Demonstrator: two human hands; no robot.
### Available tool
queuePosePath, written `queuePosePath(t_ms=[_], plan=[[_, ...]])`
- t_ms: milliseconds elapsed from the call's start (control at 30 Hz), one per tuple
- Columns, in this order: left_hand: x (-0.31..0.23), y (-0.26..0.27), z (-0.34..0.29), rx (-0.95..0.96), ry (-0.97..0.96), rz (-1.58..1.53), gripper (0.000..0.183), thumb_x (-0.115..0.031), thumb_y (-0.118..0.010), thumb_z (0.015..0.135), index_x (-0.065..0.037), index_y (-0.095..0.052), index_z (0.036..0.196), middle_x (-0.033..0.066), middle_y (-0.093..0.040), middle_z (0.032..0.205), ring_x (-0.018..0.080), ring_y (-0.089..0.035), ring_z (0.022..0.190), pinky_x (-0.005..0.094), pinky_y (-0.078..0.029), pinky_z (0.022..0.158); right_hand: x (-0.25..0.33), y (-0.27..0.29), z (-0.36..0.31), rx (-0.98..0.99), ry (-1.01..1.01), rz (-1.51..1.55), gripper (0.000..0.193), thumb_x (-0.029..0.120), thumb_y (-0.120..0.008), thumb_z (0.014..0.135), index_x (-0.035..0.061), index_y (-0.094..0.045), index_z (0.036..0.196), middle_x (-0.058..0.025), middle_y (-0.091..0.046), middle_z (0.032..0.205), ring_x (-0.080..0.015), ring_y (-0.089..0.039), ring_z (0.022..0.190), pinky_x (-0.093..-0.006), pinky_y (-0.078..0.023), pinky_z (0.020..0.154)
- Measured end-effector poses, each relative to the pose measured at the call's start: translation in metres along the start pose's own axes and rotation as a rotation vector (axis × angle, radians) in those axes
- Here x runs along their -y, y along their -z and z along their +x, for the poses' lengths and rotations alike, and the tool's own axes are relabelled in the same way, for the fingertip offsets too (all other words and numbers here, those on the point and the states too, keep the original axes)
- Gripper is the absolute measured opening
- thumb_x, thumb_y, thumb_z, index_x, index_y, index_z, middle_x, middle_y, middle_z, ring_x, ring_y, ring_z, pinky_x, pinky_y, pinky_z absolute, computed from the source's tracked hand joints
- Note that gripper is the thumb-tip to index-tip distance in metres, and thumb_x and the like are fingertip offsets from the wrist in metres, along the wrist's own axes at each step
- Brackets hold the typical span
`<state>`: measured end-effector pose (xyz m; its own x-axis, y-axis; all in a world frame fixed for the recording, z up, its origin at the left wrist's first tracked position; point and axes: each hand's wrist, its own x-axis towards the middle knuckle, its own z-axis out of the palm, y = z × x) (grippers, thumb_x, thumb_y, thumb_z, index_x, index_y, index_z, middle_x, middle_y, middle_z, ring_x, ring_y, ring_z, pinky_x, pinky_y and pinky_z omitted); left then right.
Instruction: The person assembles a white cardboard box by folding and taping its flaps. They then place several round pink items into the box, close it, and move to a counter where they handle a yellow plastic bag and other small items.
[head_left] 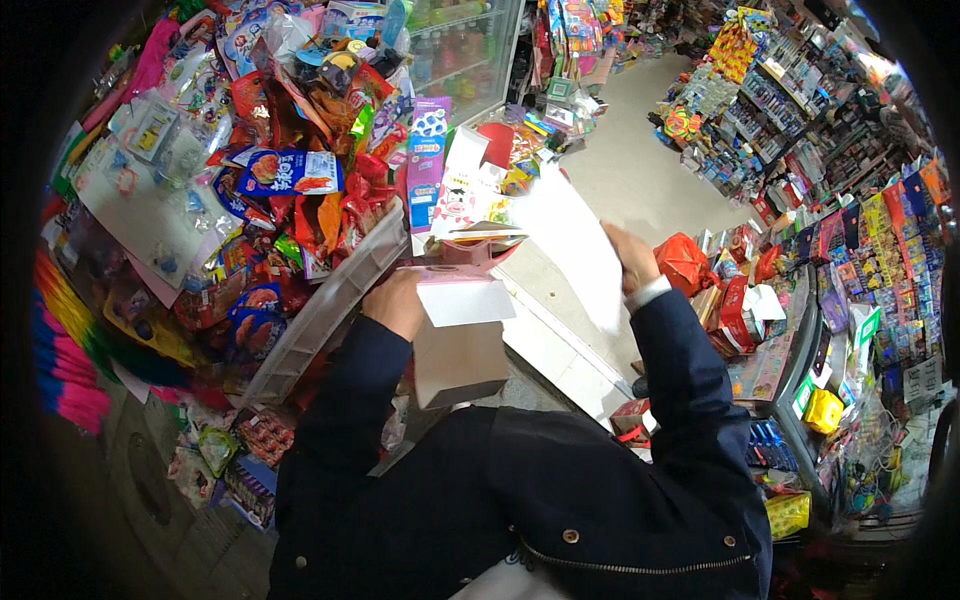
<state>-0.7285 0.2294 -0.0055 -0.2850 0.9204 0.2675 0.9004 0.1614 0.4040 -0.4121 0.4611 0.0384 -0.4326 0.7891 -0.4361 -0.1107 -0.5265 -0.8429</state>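
My left hand [395, 303] grips the left side of a cardboard box [460, 362], its fingers partly hidden behind it. The box has a pink printed edge, a white flap [465, 300] folded out and a plain brownish side facing me. Over to the right, my right hand [632, 262] is closed on the edge of a white sheet [572, 245], paper or card, which is held up at a tilt and looks bright and slightly blurred. Just beyond the box stand an opened white carton with printed pictures [458, 195] and a tall purple box [428, 165].
Heaped snack packets [290, 175] fill a white-edged rack [325, 305] at my left. A glass-doored cooler [465, 55] stands behind. To the right are a red plastic bag [684, 264], a counter [785, 345] with small goods, and packed shelves [785, 95] beyond the pale floor [650, 150].
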Motion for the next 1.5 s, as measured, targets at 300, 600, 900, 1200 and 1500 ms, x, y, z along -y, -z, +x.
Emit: queuePosePath(t_ms=[300,600,900,1200,1500], plan=[[0.024,0.047,0.038,0.138,0.013,0.202,0.02,-0.009,-0.048,0.088,-0.001,-0.066,0.089,0.0186,-0.068,0.094,0.0386,-0.067,0.088,0.0488,-0.053,0.077,-0.011,-0.17,0.035,-0.139,1.15,-1.0,0.076,0.036,-0.082,0.078,-0.0131,-0.051,0.126,-0.0337,-0.06,0.119,-0.0437,-0.059,0.112,-0.0461,-0.046,0.098],[-0.008,0.063,0.064,-0.051,-0.19,0.087,0.014,-0.006,-0.056,0.082,-0.003,-0.069,0.078,0.0168,-0.069,0.087,0.0371,-0.064,0.09,0.0459,-0.051,0.082,-0.044,-0.229,-0.035,0.225,1.291,-1.507,0.009,0.011,-0.059,0.08,0.0052,-0.061,0.087,-0.0105,-0.066,0.082,-0.0299,-0.067,0.083,-0.041,-0.052,0.076],[-0.042,0.049,0.065,-0.214,-0.277,-0.134,0.012,-0.008,-0.063,0.086,0.001,-0.067,0.092,0.0187,-0.068,0.09,0.0381,-0.064,0.087,0.0459,-0.051,0.077,-0.035,-0.183,-0.018,0.133,0.88,-0.76,0.024,0.021,-0.064,0.094,-0.0015,-0.074,0.096,-0.0185,-0.071,0.077,-0.0297,-0.069,0.064,-0.0363,-0.053,0.061],[-0.088,0.045,0.073,-0.06,-0.29,0.166,0.012,-0.009,-0.06,0.084,-0.001,-0.069,0.083,0.0164,-0.065,0.085,0.0362,-0.064,0.087,0.0448,-0.05,0.079,-0.017,-0.143,-0.021,0.064,0.769,-0.69,0.026,0.021,-0.067,0.092,-0.0039,-0.073,0.1,-0.0189,-0.074,0.084,-0.0229,-0.071,0.07,-0.0327,-0.055,0.067],[-0.118,0.033,0.082,-0.009,-0.153,0.215,0.018,-0.009,-0.057,0.083,-0.003,-0.072,0.077,0.0157,-0.068,0.084,0.0345,-0.069,0.081,0.0446,-0.055,0.074,-0.01,-0.116,-0.035,0.007,0.998,-0.906,0.026,0.025,-0.074,0.087,0.0006,-0.074,0.094,-0.0177,-0.072,0.084,-0.0316,-0.071,0.074,-0.0331,-0.055,0.067]])
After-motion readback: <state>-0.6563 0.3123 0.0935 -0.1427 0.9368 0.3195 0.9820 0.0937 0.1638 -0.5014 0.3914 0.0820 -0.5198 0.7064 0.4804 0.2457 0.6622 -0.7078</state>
